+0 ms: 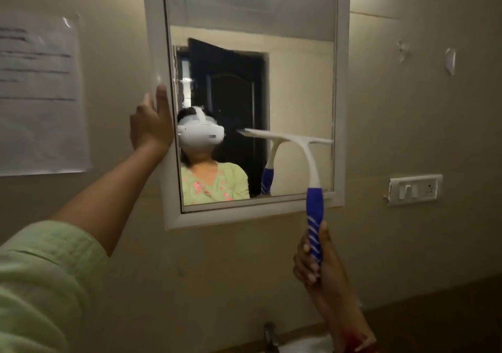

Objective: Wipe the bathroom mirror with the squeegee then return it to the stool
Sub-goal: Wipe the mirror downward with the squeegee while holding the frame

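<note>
A white-framed bathroom mirror (298, 80) hangs on the beige wall straight ahead. My right hand (312, 260) grips the blue striped handle of a white squeegee (312, 167). Its blade lies roughly level against the glass, in the lower right part of the mirror. My left hand (150, 124) rests flat on the mirror's left frame edge, fingers pointing up. The glass reflects a person in a green top wearing a white headset, a dark doorway and the squeegee. The stool is not in view.
A sheet of paper (40, 94) is taped to the wall left of the mirror. A white switch and socket plate (414, 189) sits on the wall to the right, with small wall hooks (450, 60) above. A tap (270, 336) and basin edge show at the bottom.
</note>
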Tool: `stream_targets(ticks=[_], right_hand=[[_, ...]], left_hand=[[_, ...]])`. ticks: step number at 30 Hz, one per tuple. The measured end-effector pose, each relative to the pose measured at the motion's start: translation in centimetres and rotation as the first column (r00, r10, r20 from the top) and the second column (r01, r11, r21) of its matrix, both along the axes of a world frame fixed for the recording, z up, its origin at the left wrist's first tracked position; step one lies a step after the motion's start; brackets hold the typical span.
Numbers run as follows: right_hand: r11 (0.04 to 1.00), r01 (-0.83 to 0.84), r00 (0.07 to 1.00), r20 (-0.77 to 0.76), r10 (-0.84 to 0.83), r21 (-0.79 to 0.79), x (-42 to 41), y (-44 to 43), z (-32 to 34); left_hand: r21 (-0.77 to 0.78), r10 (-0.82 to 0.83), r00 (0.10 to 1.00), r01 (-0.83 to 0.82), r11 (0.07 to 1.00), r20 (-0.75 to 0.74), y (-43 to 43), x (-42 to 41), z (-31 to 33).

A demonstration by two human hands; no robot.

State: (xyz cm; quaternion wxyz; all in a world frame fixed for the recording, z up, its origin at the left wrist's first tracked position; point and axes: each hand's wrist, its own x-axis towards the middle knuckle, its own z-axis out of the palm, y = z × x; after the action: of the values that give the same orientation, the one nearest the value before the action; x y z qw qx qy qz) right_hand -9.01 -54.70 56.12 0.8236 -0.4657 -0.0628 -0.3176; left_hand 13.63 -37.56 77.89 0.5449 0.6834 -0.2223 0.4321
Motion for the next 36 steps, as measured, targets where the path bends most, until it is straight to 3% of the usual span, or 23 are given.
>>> stream_targets(ticks=[7, 12, 16, 25, 33, 36], right_hand=[[0.953, 0.179, 0.977, 0.160, -0.142, -0.244, -0.9, 3.5, 8.5], [0.728, 0.535, 0.832, 0.418, -0.366, -0.428, 0.5, 4.9, 15.1], [0.571, 0.648, 0.753, 0.532, -0.386, -0.504, 2.9, 6.4, 20.5], [0.599, 0.745, 0.628, 0.613, -0.479, -0.295, 9.1, 9.7, 26.0], [0.557, 0.804, 0.555, 0.601, -0.576, -0.208, 12.3, 9.4, 25.7], [0.498, 0.839, 0.518, 0.600, -0.610, -0.219, 13.1, 9.3, 26.4]], left_hand=[[0.013, -0.040, 0.999, 0.040, 0.999, 0.013, 0.2, 0.0, -0.1], [0.004, -0.073, 0.997, 0.073, 0.997, 0.031, 0.3, 0.3, -0.1], [0.006, -0.081, 0.996, 0.080, 0.997, 0.038, 0.3, 0.4, -0.2], [0.015, -0.133, 0.988, 0.132, 0.991, 0.079, 0.5, 0.8, -0.1], [0.007, -0.136, 0.988, 0.135, 0.991, 0.069, 0.3, 1.3, -0.1], [0.007, -0.136, 0.989, 0.136, 0.991, 0.062, 0.3, 1.1, 0.0]])
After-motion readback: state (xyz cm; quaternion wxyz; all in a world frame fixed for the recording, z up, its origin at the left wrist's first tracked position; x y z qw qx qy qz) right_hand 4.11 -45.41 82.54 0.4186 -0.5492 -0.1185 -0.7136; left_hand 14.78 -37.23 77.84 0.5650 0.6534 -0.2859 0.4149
